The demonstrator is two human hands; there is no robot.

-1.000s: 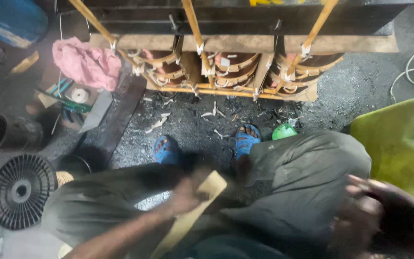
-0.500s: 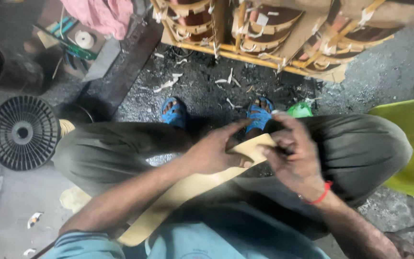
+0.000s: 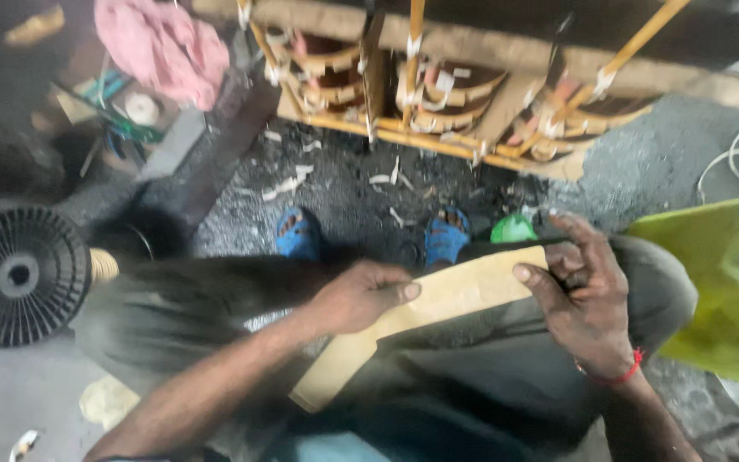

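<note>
you hold one strip of tan card (image 3: 451, 295), long and slightly curved, lying across your lap above your knees. your left hand (image 3: 361, 295) is clenched on its middle, thumb on top, and your right hand (image 3: 588, 295) pinches its far end between thumb and fingers, so both hands are grasping the same strip. one red band (image 3: 613, 375) circles your right wrist. past your knees are your two feet in blue sandals (image 3: 299, 233), set on the dark floor (image 3: 344, 188), with one small green cap-like thing (image 3: 513, 228) just beside the right foot. pale scraps lie scattered on the floor in front of them. beyond stands one frame with three wound coils (image 3: 438, 94) side by side. to your left sits one round black fan grille (image 3: 20, 275); up left, one pink cloth (image 3: 164, 47). to your right is one yellow-green bag (image 3: 720, 274).
</note>
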